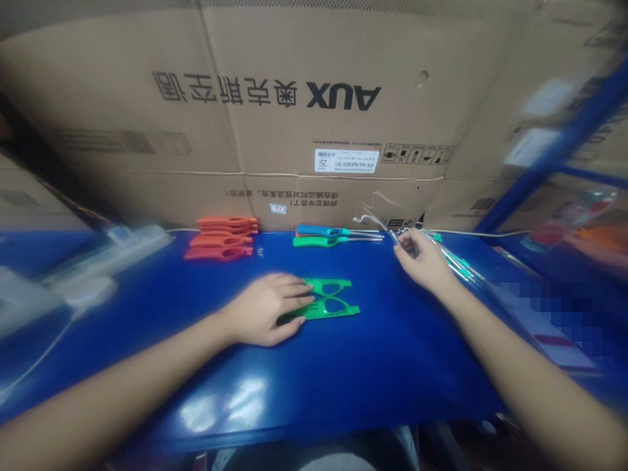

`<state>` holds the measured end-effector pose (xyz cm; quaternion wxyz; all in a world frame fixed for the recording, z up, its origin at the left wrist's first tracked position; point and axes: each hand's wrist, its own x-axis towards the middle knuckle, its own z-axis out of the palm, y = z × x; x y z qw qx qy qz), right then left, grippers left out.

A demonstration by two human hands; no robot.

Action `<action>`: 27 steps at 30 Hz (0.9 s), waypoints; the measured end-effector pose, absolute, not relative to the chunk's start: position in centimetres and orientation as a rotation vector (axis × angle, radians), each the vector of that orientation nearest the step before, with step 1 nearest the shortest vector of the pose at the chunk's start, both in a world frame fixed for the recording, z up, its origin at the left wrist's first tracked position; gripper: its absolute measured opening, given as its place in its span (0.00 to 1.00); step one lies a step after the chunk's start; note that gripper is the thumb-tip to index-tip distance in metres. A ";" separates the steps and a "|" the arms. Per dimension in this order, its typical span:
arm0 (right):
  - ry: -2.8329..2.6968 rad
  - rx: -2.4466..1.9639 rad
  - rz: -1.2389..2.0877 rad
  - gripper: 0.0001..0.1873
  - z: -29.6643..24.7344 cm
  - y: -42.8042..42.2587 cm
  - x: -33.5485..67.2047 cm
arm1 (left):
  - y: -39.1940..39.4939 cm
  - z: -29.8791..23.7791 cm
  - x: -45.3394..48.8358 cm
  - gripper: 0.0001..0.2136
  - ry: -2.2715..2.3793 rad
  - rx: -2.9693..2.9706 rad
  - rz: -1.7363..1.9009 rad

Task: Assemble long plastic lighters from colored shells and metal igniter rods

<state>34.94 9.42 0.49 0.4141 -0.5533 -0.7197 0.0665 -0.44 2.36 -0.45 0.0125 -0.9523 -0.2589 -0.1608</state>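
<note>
My left hand (pixel 272 307) lies with its fingers stretched over the rear ends of two green plastic handle halves (pixel 333 306), side by side on the blue table. Each half has an oval opening near its front end. My right hand (pixel 424 261) is closed at the back right, thumb and fingers pinched on a thin metal tube with a pale wire (pixel 366 219) trailing from its end. The fingers hide part of what they grip. Beside that hand lie several metal tubes with green ends (pixel 458 265).
Several red-orange handles (pixel 220 239) are stacked at the back left. Blue and green long-nosed lighters (pixel 318 235) lie at the back centre. A white power strip (pixel 142 245) is on the left, a cardboard wall (pixel 275 144) behind, and a blue frame post (pixel 564 144) on the right.
</note>
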 end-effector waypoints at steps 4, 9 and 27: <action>-2.017 -1.246 0.333 0.03 0.5 7.4 32.8 | 2.6 -0.3 -0.8 0.19 -0.768 -2.947 -0.552; -2.160 -1.110 0.456 0.08 0.8 5.5 31.2 | 2.6 -0.9 -0.4 0.20 -0.746 -2.938 -0.680; -2.368 -0.931 0.486 0.08 1.0 3.0 29.4 | 2.2 -1.2 0.3 0.08 -0.752 -2.811 -1.117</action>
